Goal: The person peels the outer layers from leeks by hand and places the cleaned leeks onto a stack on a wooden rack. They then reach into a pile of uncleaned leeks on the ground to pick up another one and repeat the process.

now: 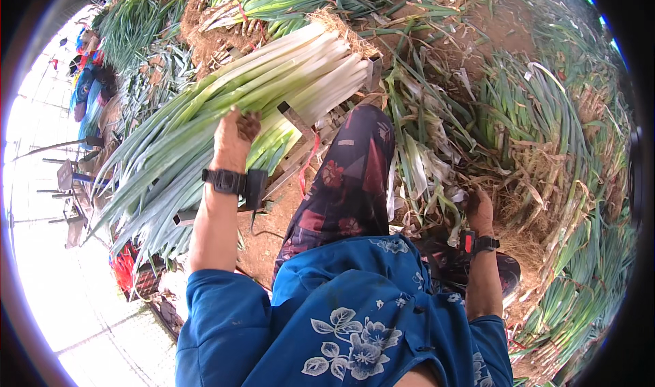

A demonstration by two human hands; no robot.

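A thick pile of long green onions (273, 80) lies on a low metal rack (297, 121), white stalks and roots to the upper right, green leaves fanning to the lower left. My left hand (237, 136) rests over the leaves near the middle of the pile, fingers loosely curled and apart, gripping nothing. To the right of my knee, my right hand (479, 209) is low beside a heap of stripped, withered leaves (430, 158). Its fingers are bent together at the heap's edge; what lies between them is too dark to make out.
A red tie (310, 162) hangs from the rack by my knee. Untrimmed green onions (532, 114) with dry roots are heaped on the right, and tied bunches (286, 5) lie at the far side. A red bag (123, 267) and a dark crate (149, 280) stand lower left.
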